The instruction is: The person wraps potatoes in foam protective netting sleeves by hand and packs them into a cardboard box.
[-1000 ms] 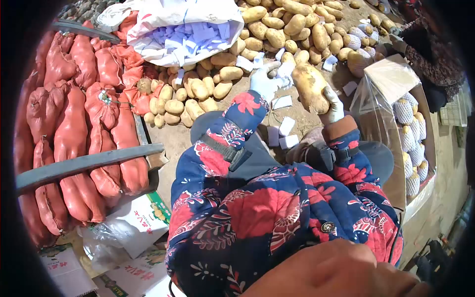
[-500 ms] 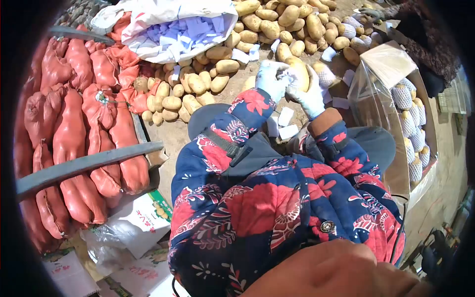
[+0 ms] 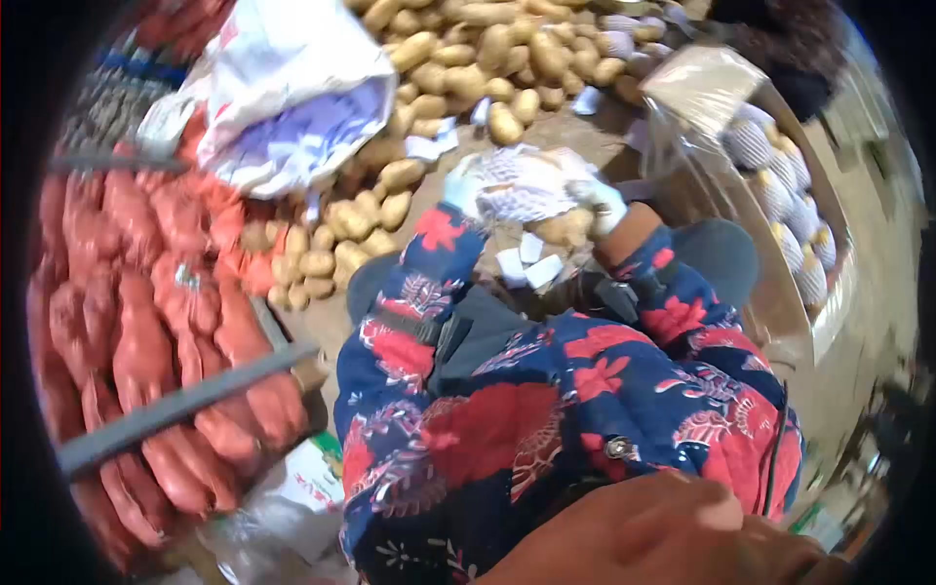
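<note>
My left hand (image 3: 461, 185), in a pale glove, grips the left end of a potato (image 3: 526, 183) wrapped in white foam netting. At the netting's right end my right hand (image 3: 598, 202), also gloved, closes on the same potato. A bare potato (image 3: 564, 228) shows just below the netting, close to my right hand; blur hides whether it is a separate one. Small white foam pieces (image 3: 529, 261) lie on the ground below the hands.
Loose potatoes (image 3: 487, 49) are heaped ahead. A white sack (image 3: 283, 73) of purplish foam pieces stands ahead left. Filled red net bags (image 3: 146, 341) lie left behind a grey bar (image 3: 185, 402). On the right is a box (image 3: 682, 127) of netted potatoes; a person (image 3: 790, 49) is beyond it.
The bare potato first held in my right hand came between both hands, and white netting now covers what they hold. The view has shifted, so the sack and bags appear lower.
</note>
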Available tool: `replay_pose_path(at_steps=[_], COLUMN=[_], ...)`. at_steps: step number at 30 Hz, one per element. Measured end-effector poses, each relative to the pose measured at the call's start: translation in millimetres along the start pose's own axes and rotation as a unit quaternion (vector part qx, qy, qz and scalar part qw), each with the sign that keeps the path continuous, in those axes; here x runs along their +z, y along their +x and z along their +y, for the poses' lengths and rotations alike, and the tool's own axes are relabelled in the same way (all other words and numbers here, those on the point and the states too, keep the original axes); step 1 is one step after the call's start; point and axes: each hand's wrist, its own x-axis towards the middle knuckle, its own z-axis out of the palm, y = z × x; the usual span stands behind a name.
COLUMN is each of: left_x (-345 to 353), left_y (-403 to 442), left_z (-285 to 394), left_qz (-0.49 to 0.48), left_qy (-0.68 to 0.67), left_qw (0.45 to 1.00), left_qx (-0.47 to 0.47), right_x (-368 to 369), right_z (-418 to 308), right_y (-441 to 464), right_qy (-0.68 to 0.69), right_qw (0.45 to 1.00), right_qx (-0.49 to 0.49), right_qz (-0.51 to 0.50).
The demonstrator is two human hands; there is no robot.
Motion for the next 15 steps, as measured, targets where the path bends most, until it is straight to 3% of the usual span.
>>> replay_pose_path(at_steps=[2, 4, 7, 9, 10, 11, 12, 13, 15], left_x=[15.7, 20.3, 41.5, 54.7, 55.9, 60.2, 63.4, 63.3, 27.8], left_y=[-5.5, -7.2, -8.2, -16.5, -22.7, -31.6, -36.4, -36.4, -27.7], left_z=[1.6, -6.1, -41.8, -53.8, -56.2, -55.2, -48.0, -39.3, -46.8], left_qz=[-0.042, -0.066, -0.093, -0.108, -0.109, -0.113, -0.112, -0.113, -0.12], left_qy=[-0.034, 0.005, 0.14, 0.212, 0.23, 0.204, 0.181, 0.157, 0.189], left_qw=[0.997, 0.994, 0.977, 0.957, 0.95, 0.961, 0.961, 0.96, 0.963], left_qx=[-0.058, -0.091, -0.13, -0.165, -0.183, -0.148, -0.177, -0.204, -0.148], right_x=[-9.0, -3.7, -17.2, -20.2, -21.8, -34.7, -47.6, -29.6, -79.4], right_z=[19.3, 20.6, -11.2, -54.0, -73.8, -107.6, -141.3, -162.7, -189.2], right_y=[13.4, 15.0, -3.0, -13.4, -24.9, -40.7, -56.5, -65.1, -91.5], right_qy=[-0.078, -0.118, -0.048, -0.048, -0.043, -0.178, -0.309, -0.298, -0.529], right_qw=[0.996, 0.993, 0.999, 0.994, 0.991, 0.97, 0.928, 0.918, 0.784], right_qx=[0.043, 0.017, 0.017, -0.018, -0.095, -0.116, -0.126, -0.172, -0.234], right_qz=[-0.031, -0.013, 0.02, 0.095, 0.083, 0.122, 0.167, 0.199, 0.224])
